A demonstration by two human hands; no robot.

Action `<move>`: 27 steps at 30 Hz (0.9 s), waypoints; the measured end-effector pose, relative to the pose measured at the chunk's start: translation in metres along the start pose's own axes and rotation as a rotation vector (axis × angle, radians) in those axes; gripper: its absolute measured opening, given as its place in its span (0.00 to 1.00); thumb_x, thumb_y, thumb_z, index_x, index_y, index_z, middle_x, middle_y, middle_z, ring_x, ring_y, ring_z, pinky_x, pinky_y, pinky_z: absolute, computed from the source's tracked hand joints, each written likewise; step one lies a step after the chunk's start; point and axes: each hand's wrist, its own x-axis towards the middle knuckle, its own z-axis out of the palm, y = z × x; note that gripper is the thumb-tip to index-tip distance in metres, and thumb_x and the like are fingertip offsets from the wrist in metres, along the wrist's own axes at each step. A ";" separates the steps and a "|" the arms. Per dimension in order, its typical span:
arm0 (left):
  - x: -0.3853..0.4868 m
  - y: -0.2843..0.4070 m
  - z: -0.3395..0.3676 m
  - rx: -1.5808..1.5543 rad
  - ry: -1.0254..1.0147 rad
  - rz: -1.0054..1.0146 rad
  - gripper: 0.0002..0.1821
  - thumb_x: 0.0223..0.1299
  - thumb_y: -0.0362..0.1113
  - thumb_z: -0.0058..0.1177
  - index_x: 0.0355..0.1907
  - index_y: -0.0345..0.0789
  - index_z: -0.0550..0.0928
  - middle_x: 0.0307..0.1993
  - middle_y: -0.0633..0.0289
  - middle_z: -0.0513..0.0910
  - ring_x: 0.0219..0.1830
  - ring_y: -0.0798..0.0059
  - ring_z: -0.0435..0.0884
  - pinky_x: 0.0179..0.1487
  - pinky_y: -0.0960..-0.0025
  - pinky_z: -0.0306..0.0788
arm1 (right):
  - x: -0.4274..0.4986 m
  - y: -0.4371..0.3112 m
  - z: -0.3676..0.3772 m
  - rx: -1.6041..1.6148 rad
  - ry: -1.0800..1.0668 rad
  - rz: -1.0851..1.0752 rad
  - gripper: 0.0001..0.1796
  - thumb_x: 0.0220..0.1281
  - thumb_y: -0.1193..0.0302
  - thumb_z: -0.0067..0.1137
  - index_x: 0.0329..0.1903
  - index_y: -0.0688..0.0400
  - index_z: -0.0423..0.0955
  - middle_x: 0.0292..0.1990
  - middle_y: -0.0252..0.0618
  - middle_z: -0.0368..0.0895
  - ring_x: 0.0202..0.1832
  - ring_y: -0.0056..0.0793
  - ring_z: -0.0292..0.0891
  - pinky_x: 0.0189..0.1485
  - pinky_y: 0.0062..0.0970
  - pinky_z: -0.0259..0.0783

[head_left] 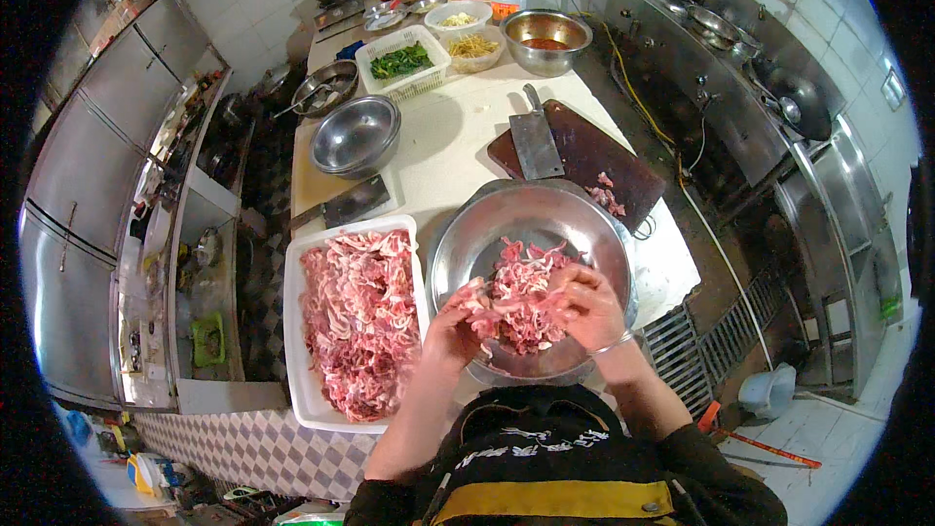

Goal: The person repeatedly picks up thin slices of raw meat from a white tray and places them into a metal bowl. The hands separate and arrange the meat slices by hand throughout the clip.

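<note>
Both hands are over a wide stainless steel bowl [584, 226] that holds a heap of raw sliced meat [522, 277]. My left hand [456, 321] grips a piece of the sliced meat at the heap's left side. On the right, my right hand [590, 307], with a bracelet at the wrist, has its curled fingers on more meat; the two hands seem to share one stretched strip. A white plastic tray [294, 380] full of raw sliced meat [358, 321] stands left of the bowl. The bottom of the bowl is partly hidden by meat and hands.
A cleaver [537, 146] lies on a dark cutting board [599, 153] with meat scraps. Another dark blade [358, 202] lies behind the tray, near nested steel bowls [356, 135]. Farther back are a basket of greens [402, 61], tubs of food and a steel basin [546, 40].
</note>
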 end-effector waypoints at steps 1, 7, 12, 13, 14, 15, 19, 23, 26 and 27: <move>0.000 -0.003 -0.004 0.005 0.010 0.003 0.21 0.55 0.28 0.43 0.54 0.32 0.66 0.36 0.55 0.75 0.30 0.74 0.75 0.32 0.75 0.74 | 0.000 -0.002 -0.008 0.266 0.031 0.055 0.01 0.54 0.78 0.51 0.29 0.62 0.70 0.23 0.33 0.69 0.20 0.17 0.62 0.20 0.16 0.58; 0.001 -0.016 -0.006 -0.130 0.067 -0.032 0.25 0.48 0.21 0.47 0.53 0.33 0.67 0.37 0.54 0.74 0.28 0.69 0.74 0.27 0.77 0.73 | -0.001 0.011 -0.036 0.010 0.114 0.123 0.06 0.53 0.80 0.51 0.36 0.62 0.72 0.29 0.35 0.73 0.29 0.22 0.69 0.29 0.19 0.66; 0.001 -0.026 0.011 0.251 0.046 0.091 0.25 0.49 0.18 0.47 0.53 0.34 0.67 0.37 0.56 0.76 0.37 0.67 0.77 0.41 0.68 0.73 | -0.010 0.022 -0.028 -0.081 0.054 0.125 0.09 0.53 0.80 0.52 0.39 0.62 0.72 0.35 0.34 0.74 0.34 0.20 0.71 0.34 0.19 0.69; 0.002 -0.031 0.014 0.275 0.076 0.125 0.25 0.49 0.18 0.47 0.53 0.34 0.67 0.37 0.56 0.76 0.37 0.68 0.78 0.42 0.69 0.73 | -0.009 0.025 -0.021 -0.108 0.048 0.099 0.09 0.53 0.80 0.53 0.39 0.63 0.72 0.35 0.34 0.74 0.34 0.19 0.71 0.35 0.19 0.69; 0.002 -0.037 0.017 0.301 0.108 0.163 0.25 0.49 0.18 0.46 0.53 0.34 0.67 0.36 0.57 0.77 0.37 0.69 0.78 0.42 0.70 0.73 | -0.008 0.030 -0.015 -0.215 0.039 -0.001 0.10 0.51 0.79 0.56 0.39 0.61 0.73 0.32 0.31 0.75 0.33 0.17 0.71 0.35 0.17 0.69; 0.003 -0.042 0.019 0.321 0.139 0.198 0.24 0.49 0.17 0.46 0.52 0.34 0.67 0.36 0.57 0.77 0.37 0.69 0.78 0.43 0.71 0.73 | -0.008 0.033 -0.009 -0.301 0.039 -0.001 0.10 0.51 0.79 0.56 0.39 0.61 0.72 0.32 0.31 0.75 0.33 0.17 0.71 0.35 0.16 0.69; 0.011 -0.052 0.015 0.272 0.277 0.280 0.19 0.51 0.19 0.46 0.48 0.32 0.69 0.35 0.58 0.77 0.36 0.71 0.78 0.40 0.71 0.74 | -0.008 0.037 -0.004 -0.405 0.108 0.041 0.08 0.49 0.80 0.55 0.35 0.60 0.72 0.30 0.28 0.74 0.29 0.14 0.69 0.33 0.15 0.68; 0.017 -0.038 0.000 0.153 0.453 0.268 0.13 0.54 0.22 0.46 0.43 0.31 0.72 0.31 0.58 0.78 0.29 0.74 0.77 0.30 0.72 0.74 | -0.012 0.021 -0.016 0.117 0.110 0.161 0.07 0.51 0.81 0.55 0.34 0.60 0.71 0.27 0.30 0.73 0.24 0.15 0.68 0.27 0.15 0.67; 0.016 -0.034 -0.007 0.201 0.355 0.219 0.10 0.55 0.26 0.47 0.42 0.32 0.72 0.30 0.59 0.79 0.26 0.76 0.76 0.28 0.73 0.73 | -0.012 0.007 -0.021 0.184 0.036 0.118 0.08 0.53 0.80 0.54 0.37 0.61 0.70 0.29 0.33 0.74 0.23 0.16 0.70 0.26 0.17 0.70; 0.016 -0.035 -0.009 0.214 0.377 0.171 0.11 0.55 0.27 0.47 0.43 0.33 0.71 0.30 0.59 0.79 0.26 0.76 0.76 0.28 0.73 0.73 | -0.013 0.004 -0.022 0.174 0.034 0.130 0.08 0.53 0.80 0.53 0.38 0.62 0.70 0.29 0.33 0.75 0.24 0.16 0.71 0.27 0.17 0.70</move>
